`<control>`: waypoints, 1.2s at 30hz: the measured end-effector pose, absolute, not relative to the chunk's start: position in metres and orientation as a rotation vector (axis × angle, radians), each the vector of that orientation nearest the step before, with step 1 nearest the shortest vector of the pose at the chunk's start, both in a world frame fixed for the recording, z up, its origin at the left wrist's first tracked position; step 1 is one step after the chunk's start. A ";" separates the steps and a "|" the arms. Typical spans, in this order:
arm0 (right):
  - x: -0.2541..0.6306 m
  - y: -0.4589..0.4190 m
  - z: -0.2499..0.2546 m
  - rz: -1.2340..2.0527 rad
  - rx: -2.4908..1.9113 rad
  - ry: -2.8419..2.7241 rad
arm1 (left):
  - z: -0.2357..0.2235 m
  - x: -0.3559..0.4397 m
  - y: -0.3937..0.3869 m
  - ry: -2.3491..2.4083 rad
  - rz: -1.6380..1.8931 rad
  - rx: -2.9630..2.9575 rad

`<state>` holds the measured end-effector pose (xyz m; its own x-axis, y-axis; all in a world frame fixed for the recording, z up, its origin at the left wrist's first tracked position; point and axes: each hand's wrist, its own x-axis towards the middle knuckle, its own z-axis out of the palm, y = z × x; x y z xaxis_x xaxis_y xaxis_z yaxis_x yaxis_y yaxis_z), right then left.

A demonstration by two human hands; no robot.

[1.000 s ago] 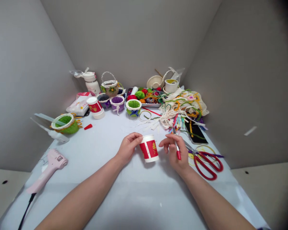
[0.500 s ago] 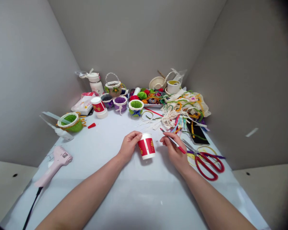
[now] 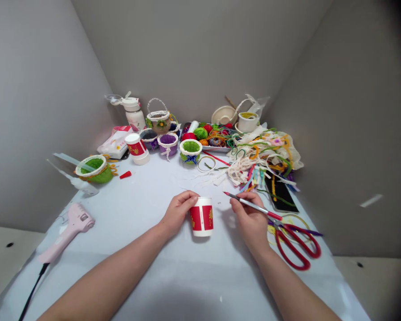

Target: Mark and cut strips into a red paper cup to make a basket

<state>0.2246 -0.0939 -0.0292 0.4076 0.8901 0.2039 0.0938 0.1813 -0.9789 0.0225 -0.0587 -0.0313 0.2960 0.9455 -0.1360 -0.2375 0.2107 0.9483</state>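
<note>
A white paper cup [image 3: 202, 218] with a red printed band stands in the middle of the view, its narrow end toward me. My left hand [image 3: 179, 211] is closed on the cup's upper left edge, thumb on the near side. To the right, my right hand [image 3: 252, 216] holds a red-and-silver pen [image 3: 259, 206] between thumb and fingers. The pen's red tip points left, apart from the cup. Just beyond the right hand lie large scissors [image 3: 296, 245] with red handles.
At the left are a pink glue gun [image 3: 67, 232] and a green basket [image 3: 93, 168]. Small baskets, another red-banded cup [image 3: 137, 148] and a tray of yarn balls [image 3: 207, 131] line the back. Yarn scraps [image 3: 257, 156] heap beside a phone [image 3: 282, 192] at the right.
My right hand has turned so that the pen lies flatter, pointing left. The cup still sits in my left hand and is more upright; the whole view has shifted slightly.
</note>
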 end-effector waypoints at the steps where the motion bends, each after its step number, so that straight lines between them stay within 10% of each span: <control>1: 0.224 -0.094 -0.029 0.733 -1.283 -1.007 | -0.031 0.022 -0.059 0.897 0.984 1.013; 18: 0.192 -0.097 -0.010 0.972 -1.206 -0.969 | -0.028 0.024 -0.060 0.894 0.969 1.040; 36: 0.160 -0.092 -0.032 0.510 -1.173 -1.041 | -0.012 0.024 -0.052 0.883 0.904 1.146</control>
<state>0.1599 -0.0920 -0.0317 0.4673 0.7925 0.3919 0.1757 0.3512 -0.9197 0.0241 -0.0518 -0.0124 0.3774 0.9197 -0.1088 -0.1310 0.1693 0.9768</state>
